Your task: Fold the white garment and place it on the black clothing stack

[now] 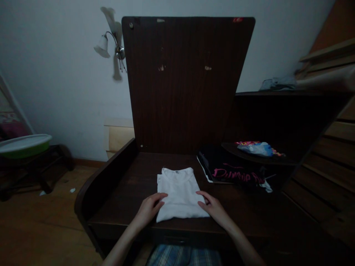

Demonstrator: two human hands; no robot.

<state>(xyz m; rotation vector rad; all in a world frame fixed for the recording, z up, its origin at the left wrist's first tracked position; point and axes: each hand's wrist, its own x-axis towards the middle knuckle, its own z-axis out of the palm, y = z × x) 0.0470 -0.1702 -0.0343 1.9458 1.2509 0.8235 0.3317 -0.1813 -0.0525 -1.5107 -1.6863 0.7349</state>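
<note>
A white T-shirt, folded into a neat rectangle, lies flat on the dark wooden desk with its neckline at the far end. At the shirt's left edge is my left hand, its thumb and index finger apart and resting on the fabric. My right hand touches the right edge in the same way, thumb and index finger spread on top of the cloth. The other fingers of both hands are partly hidden. Slight creases run across the lower part of the shirt.
The desk has a raised left side and a tall back panel. Dark folded cloth with pink lettering lies right of the shirt. A plastic packet sits on a corner shelf. A green basin stands far left, beneath a wall lamp's level.
</note>
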